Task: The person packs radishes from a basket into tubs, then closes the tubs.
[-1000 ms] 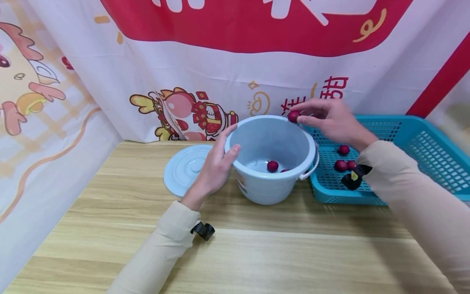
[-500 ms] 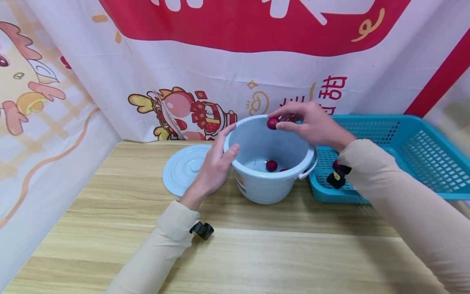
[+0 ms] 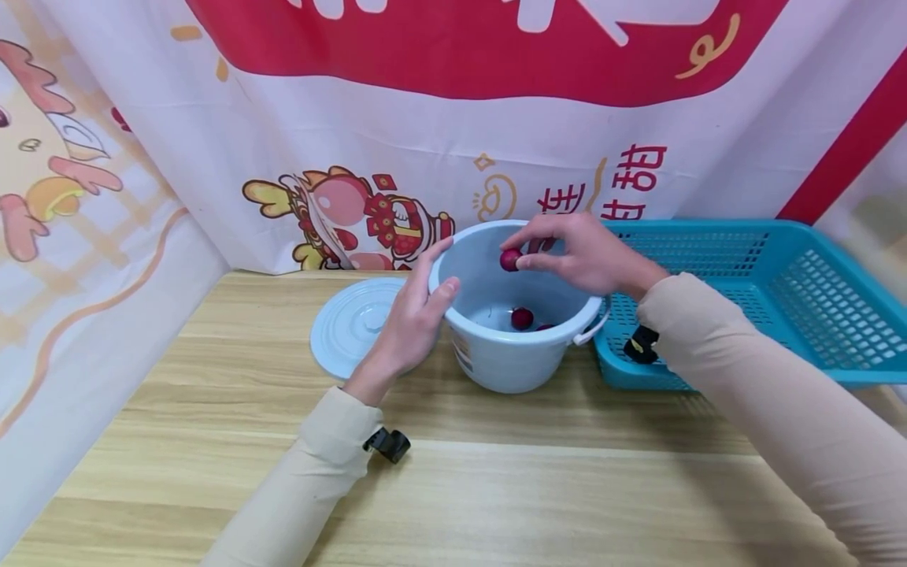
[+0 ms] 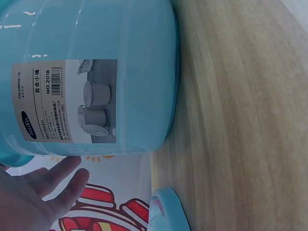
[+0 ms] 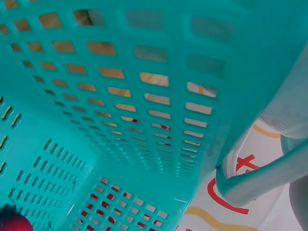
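A light blue bucket (image 3: pixel 506 362) stands upright on the table. My left hand (image 3: pixel 418 315) grips its left rim, thumb at the inner edge and fingers along the outside; its fingers (image 4: pixel 67 187) show beside the bucket's labelled wall in the left wrist view. My right hand (image 3: pixel 577 252) reaches over the far right rim and pinches a small, round, dark red fruit (image 3: pixel 510 259) between thumb and fingertips, inside the bucket's mouth. Below it, another dark red fruit (image 3: pixel 522 318) lies on the bucket floor. A third one (image 3: pixel 545 327) is mostly hidden by the near rim.
A turquoise perforated basket (image 3: pixel 786 236) stands right of the bucket, partly behind the right forearm. Within it, a dark red fruit (image 5: pixel 15 223) shows in the right wrist view. Left of the bucket lies its round lid (image 3: pixel 347 331). A printed cloth (image 3: pixel 425 126) hangs behind the table.
My right hand has carried the fruit leftward from the bucket's far right rim, then down into its mouth. The left hand has kept its grip on the rim.
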Available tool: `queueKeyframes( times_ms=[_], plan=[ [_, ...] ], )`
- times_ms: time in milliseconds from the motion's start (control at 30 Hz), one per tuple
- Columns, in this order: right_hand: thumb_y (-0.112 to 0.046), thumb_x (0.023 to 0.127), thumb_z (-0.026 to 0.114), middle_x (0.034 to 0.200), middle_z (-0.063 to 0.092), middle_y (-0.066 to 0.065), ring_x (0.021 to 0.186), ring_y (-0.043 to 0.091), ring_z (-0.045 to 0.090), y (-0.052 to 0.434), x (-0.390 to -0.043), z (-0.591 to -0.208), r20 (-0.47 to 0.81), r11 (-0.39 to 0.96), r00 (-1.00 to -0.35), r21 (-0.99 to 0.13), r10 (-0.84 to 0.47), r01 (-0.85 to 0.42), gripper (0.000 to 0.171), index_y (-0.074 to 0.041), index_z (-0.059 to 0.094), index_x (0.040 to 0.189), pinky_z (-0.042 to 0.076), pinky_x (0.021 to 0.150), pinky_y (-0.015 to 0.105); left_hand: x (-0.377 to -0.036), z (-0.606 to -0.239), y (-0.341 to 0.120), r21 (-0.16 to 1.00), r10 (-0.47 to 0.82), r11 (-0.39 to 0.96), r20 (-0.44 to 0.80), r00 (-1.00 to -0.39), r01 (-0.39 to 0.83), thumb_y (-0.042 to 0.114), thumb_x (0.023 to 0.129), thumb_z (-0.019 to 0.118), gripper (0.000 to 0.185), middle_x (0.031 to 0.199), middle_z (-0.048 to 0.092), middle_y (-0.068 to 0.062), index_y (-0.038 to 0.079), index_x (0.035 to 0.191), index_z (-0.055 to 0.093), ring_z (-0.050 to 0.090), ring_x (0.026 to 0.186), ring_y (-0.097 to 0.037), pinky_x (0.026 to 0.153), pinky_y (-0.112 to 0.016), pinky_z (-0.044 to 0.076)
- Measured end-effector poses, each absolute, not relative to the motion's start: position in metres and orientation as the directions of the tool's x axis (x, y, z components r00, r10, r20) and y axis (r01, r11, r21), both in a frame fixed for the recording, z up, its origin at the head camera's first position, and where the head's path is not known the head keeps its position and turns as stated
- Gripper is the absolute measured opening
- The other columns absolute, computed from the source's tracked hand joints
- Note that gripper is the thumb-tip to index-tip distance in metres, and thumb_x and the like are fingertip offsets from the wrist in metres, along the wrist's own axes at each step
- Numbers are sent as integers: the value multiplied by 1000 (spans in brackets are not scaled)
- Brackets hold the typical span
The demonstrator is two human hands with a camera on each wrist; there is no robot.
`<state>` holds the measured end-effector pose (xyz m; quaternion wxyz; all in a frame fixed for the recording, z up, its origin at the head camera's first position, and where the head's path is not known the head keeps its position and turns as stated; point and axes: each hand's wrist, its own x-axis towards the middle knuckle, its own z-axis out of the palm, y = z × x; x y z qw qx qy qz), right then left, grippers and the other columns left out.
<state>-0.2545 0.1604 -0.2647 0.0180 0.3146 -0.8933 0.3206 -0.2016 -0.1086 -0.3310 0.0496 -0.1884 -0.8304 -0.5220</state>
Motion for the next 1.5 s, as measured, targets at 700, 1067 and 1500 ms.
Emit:
queueKeyframes(
  times_ms=[700, 1067, 1500],
  plan=[
    [-20, 94, 81, 130, 75, 7, 126, 28, 66, 162, -256, -267, 196, 589, -791, -569, -580, -573, 35, -18, 78, 129, 57, 105, 57, -201, -330, -108, 849, 262, 384, 277, -924, 363, 43, 107, 45, 64, 170, 36, -4, 31, 167, 24, 46, 148, -29, 116, -57, 50],
    [-25, 95, 80, 127, 76, 5, 124, 27, 66, 161, -257, -266, 162, 605, -794, -563, -587, -562, 32, -19, 79, 126, 56, 105, 58, -202, -330, -108, 847, 259, 390, 275, -926, 361, 43, 108, 43, 63, 170, 36, -4, 33, 167, 24, 46, 148, -30, 116, -58, 50],
    [-28, 95, 81, 128, 75, 4, 125, 26, 62, 161, -258, -265, 125, 631, -807, -559, -578, -538, 31, -21, 80, 125, 58, 101, 56, -202, -330, -108, 848, 257, 391, 273, -927, 358, 43, 108, 44, 63, 170, 35, -4, 32, 167, 24, 45, 149, -30, 117, -59, 49]
  ],
)
